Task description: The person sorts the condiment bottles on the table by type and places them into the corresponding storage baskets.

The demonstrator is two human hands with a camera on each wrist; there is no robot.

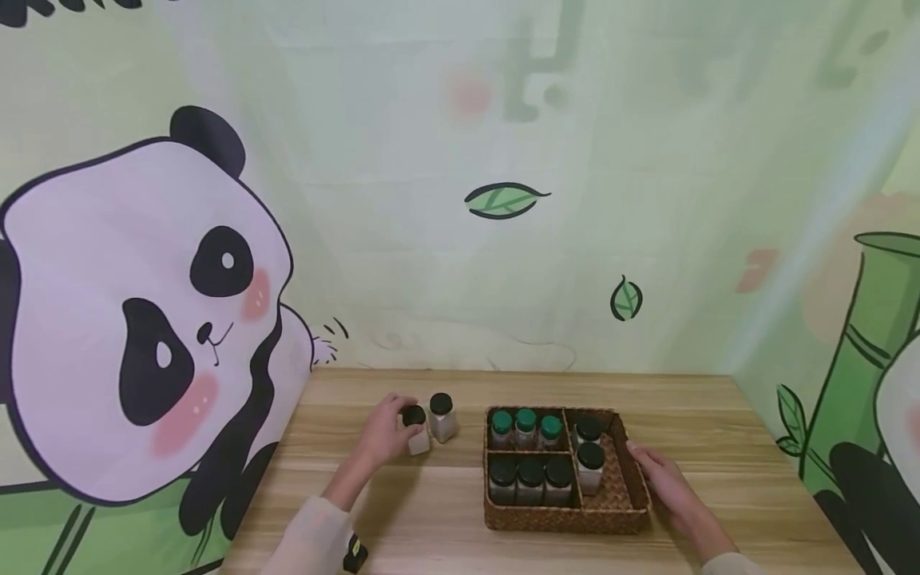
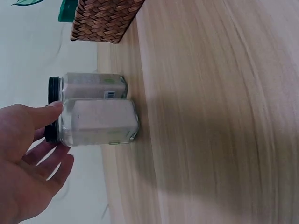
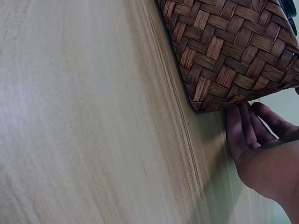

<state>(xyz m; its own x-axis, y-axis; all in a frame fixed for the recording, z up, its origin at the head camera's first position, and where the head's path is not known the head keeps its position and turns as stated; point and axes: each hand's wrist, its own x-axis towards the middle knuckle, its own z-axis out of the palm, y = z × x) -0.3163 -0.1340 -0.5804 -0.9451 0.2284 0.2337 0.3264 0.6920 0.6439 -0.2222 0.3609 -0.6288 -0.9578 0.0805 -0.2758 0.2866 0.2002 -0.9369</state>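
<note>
My left hand [image 1: 388, 431] is at a clear glass jar with a black lid [image 2: 100, 122] and pale contents, thumb and fingers around the lid. The jar stands upright on the table, its base at the wood. Close behind it is a second black-lidded jar [image 1: 443, 418]. On the right, my right hand [image 1: 668, 483] touches the outer right wall of a brown woven basket [image 3: 229, 56], fingers fairly straight along it. Green-capped jars [image 1: 525, 429] fill the basket's back left compartment, and black-lidded jars [image 1: 530, 481] the front left one. Two black-lidded jars [image 1: 591, 467] stand in its right compartment.
The wooden table [image 1: 431, 519] meets a pale green backdrop [image 1: 402, 239] printed with pandas and leaves. A small black object [image 1: 354, 553] shows beside my left sleeve. Woven dividers [image 1: 571, 447] split the basket into three compartments.
</note>
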